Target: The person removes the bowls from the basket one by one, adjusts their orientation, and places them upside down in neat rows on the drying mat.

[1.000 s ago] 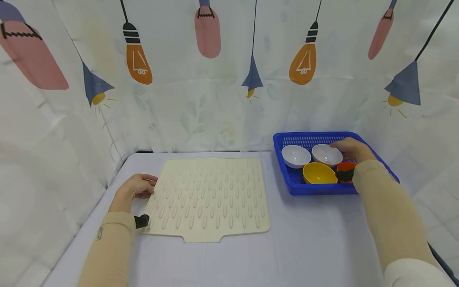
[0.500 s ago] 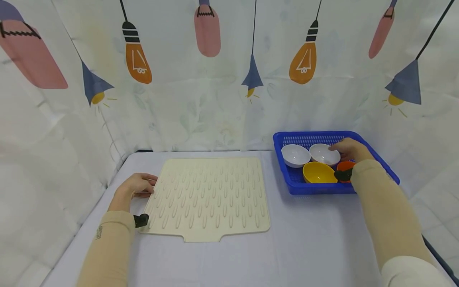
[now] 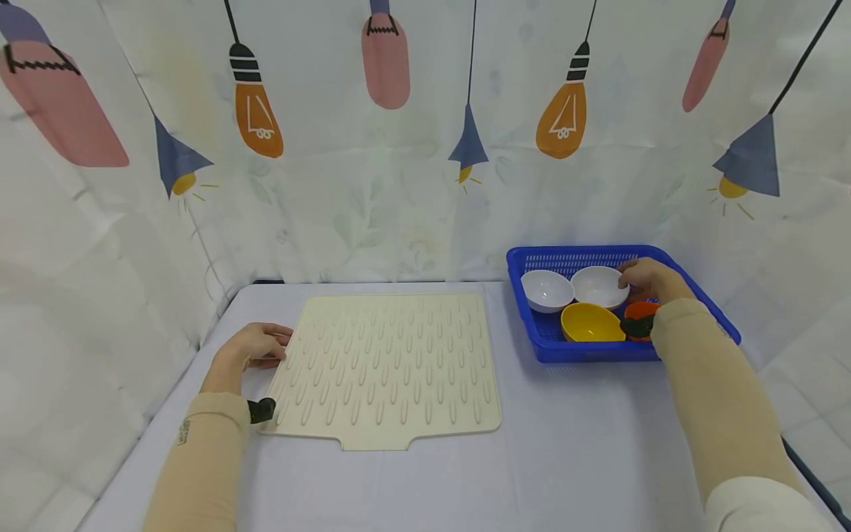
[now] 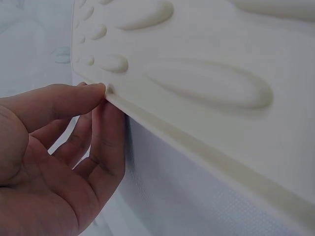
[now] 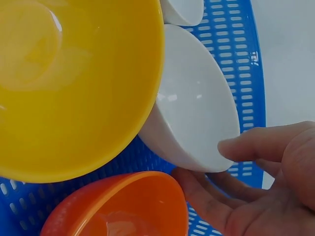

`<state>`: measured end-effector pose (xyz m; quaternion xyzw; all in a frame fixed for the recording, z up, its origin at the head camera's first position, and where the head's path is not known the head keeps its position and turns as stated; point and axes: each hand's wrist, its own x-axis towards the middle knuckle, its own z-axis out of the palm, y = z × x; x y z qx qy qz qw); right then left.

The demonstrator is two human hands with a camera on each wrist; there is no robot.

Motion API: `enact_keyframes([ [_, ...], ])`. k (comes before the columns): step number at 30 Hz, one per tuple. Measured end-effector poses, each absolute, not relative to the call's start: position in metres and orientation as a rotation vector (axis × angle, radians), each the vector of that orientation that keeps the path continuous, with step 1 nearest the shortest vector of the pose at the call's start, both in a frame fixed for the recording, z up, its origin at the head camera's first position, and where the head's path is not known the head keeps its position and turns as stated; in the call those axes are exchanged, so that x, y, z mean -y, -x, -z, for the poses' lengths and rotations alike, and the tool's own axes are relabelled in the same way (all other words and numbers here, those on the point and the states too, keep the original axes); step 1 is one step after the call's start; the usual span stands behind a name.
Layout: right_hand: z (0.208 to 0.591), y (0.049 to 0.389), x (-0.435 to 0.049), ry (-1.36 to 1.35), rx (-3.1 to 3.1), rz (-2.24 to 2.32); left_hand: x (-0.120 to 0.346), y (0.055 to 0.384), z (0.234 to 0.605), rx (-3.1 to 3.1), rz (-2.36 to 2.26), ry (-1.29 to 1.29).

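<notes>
My left hand [image 3: 255,345] pinches the left edge of a cream mat [image 3: 392,369] covered in raised oval ridges. In the left wrist view the thumb lies on the upper face at the edge, with fingers underneath. At the right, my right hand [image 3: 651,279] reaches into a blue perforated basket [image 3: 592,352]. It grips the rim of a white bowl [image 5: 202,108], thumb inside and fingers around the outer side. Close by in the basket are a yellow bowl [image 5: 98,98], an orange bowl [image 5: 133,211] near my fingers, and a second white bowl [image 3: 547,290].
A white cloth covers the table [image 3: 565,443]. Behind it and at both sides hang pale curtains [image 3: 412,192] printed with lamps and bulbs. The basket stands at the back right, to the right of the mat.
The gripped white bowl has shifted slightly left in the basket. My right fingers have changed their place on its rim. The left hand and the mat stay put.
</notes>
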<state>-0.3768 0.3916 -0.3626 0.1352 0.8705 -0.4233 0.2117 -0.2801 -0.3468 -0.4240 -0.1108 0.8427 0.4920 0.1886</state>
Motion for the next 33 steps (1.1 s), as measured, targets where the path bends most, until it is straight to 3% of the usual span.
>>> enact_keyframes([
  [33,0.349,0.364,-0.389,-0.297,-2.539,1.279,0.348,0.285,0.427,-2.368,-1.366,0.314],
])
